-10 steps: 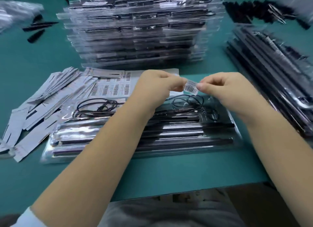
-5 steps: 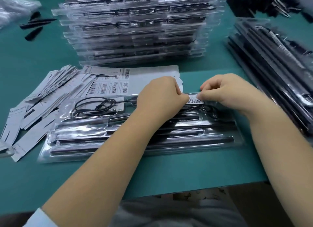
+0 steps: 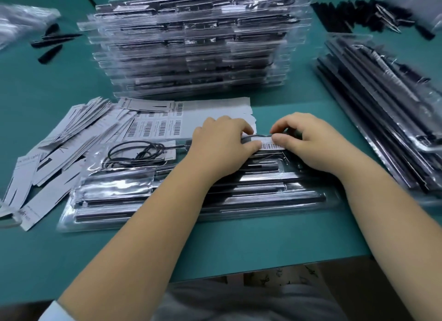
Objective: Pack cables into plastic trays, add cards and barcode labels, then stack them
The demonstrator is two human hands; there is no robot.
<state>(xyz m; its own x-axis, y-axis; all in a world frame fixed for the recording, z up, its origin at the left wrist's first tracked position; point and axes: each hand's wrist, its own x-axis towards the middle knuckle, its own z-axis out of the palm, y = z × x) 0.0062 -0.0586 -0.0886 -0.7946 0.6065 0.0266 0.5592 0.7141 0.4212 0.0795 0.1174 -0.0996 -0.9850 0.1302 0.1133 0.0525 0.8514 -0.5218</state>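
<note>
Left hand (image 3: 222, 138) and right hand (image 3: 308, 141) each pinch an end of a barcode label (image 3: 272, 146), pressing it on the clear tray (image 3: 191, 201). Label sheet (image 3: 167, 126) behind shows barcodes; text too blurred to read.

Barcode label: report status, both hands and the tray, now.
Left hand and right hand both pressing barcode label flat onto front tray, far edge. Coiled cable seated in tray. Nothing in the way.
</note>
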